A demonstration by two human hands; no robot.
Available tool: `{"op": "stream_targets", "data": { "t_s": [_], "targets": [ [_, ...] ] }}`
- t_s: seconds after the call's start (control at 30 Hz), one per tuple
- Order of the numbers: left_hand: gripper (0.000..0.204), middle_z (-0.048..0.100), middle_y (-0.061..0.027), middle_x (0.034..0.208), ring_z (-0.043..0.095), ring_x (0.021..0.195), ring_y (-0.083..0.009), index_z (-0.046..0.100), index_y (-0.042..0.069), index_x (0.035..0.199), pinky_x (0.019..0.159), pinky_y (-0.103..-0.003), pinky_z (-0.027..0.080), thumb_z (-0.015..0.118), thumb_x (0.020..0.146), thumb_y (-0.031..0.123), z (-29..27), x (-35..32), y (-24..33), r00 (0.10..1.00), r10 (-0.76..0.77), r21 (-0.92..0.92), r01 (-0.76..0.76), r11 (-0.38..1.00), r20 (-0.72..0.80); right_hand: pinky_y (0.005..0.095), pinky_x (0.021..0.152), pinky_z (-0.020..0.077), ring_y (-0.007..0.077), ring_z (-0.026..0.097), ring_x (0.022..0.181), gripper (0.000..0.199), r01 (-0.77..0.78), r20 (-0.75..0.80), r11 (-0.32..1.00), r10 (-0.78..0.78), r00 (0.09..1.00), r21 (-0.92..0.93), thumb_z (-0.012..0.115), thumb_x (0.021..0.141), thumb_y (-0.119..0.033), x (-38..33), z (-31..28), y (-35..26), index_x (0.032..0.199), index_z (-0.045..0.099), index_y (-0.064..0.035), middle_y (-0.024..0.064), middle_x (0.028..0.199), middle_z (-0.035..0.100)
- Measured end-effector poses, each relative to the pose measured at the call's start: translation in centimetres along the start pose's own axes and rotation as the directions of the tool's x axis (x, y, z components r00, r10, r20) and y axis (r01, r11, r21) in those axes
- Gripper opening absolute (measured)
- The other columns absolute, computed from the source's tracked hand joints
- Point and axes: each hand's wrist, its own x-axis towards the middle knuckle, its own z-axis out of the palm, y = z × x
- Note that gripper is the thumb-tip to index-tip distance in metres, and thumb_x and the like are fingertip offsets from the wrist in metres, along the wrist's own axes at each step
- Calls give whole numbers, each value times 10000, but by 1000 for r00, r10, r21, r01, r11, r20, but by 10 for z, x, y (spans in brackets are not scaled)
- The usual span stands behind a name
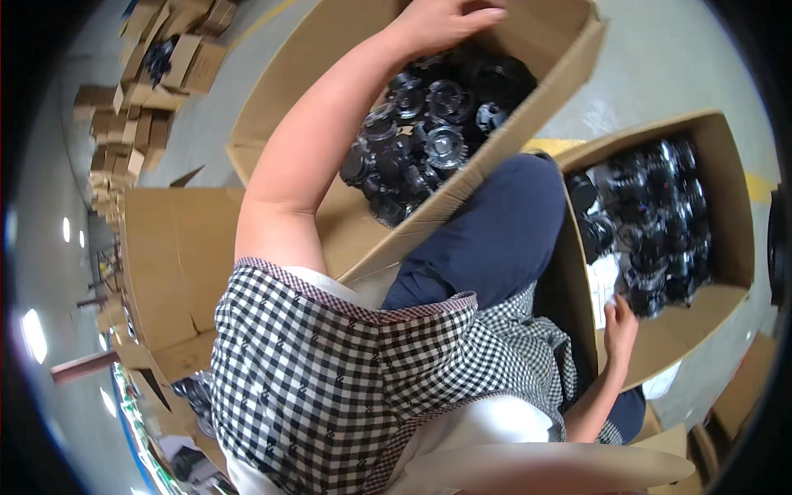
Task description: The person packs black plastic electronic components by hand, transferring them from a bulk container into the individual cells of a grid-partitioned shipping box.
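My left hand (445,26) hangs over the far end of a large cardboard box (528,115), its fingers apart and partly cut off by the top edge. I see nothing in it. Many round parts of clear and black plastic (445,147) lie loosely heaped in that box; their exact kind is unclear. My right hand (620,330) reaches into a second cardboard box (730,247) on the right, fingertips pressed together beside a white sheet (604,285). Whatever they pinch is too small to make out. Similar dark, shiny parts (660,223) stand in rows next to those fingertips.
My knee in dark trousers (503,223) rises between the two boxes. Another tall cardboard box (177,264) stands at my left. Stacked open cartons (124,140) line the far left, and yellow tape (557,146) marks the grey floor (660,58).
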Motion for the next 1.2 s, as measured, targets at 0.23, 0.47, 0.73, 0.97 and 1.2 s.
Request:
{"op": "stream_targets", "data": {
  "t_s": [0.23, 0.47, 0.73, 0.97, 1.2],
  "targets": [
    [529, 704, -206, 988, 684, 867, -316, 705, -15, 998, 798, -414, 519, 641, 831, 483, 51, -186, -237, 478, -841, 311, 783, 538, 254, 347, 864, 482, 218, 625, 976, 425, 104, -243, 943, -26, 970, 317, 439, 1037, -289, -53, 32, 15, 1271, 577, 37, 178, 1091, 668],
    [844, 576, -230, 1302, 554, 1213, -339, 526, -17, 1325, 1031, -382, 427, 687, 783, 611, 145, -284, -236, 334, -925, 122, 926, 358, 179, 414, 690, 487, 331, 618, 784, 300, 155, -392, 952, -254, 884, -265, 551, 970, -286, -62, 29, -9, 1120, 641, -42, 142, 892, 648],
    [1125, 67, -204, 1591, 160, 1421, -491, 188, 322, 1530, 1142, -541, 248, 791, 634, 637, 150, -212, -201, 335, -935, -219, 910, 353, -118, 435, 640, 465, 356, 605, 741, 262, 110, -414, 945, -238, 879, -309, 568, 953, -276, -79, 21, 3, 998, 622, -23, 161, 827, 621],
    [1125, 262, -170, 1518, 351, 1331, -439, 240, 156, 1472, 1071, -504, 396, 853, 610, 539, 123, -159, -211, -145, -964, -275, 958, -81, -222, 426, 618, 458, 350, 598, 708, 248, 147, -472, 946, -275, 838, -290, 578, 942, -269, -86, 15, -5, 993, 623, -30, 158, 806, 613],
    [1099, 250, -182, 1523, 308, 1382, -422, 193, 191, 1506, 1090, -489, 378, 854, 639, 333, 128, -162, -234, -281, -938, -339, 919, -202, -203, 433, 632, 465, 353, 609, 727, 238, 126, -449, 947, -254, 857, -296, 578, 933, -268, -87, 16, -1, 984, 619, -39, 156, 818, 620]
  ]
}}
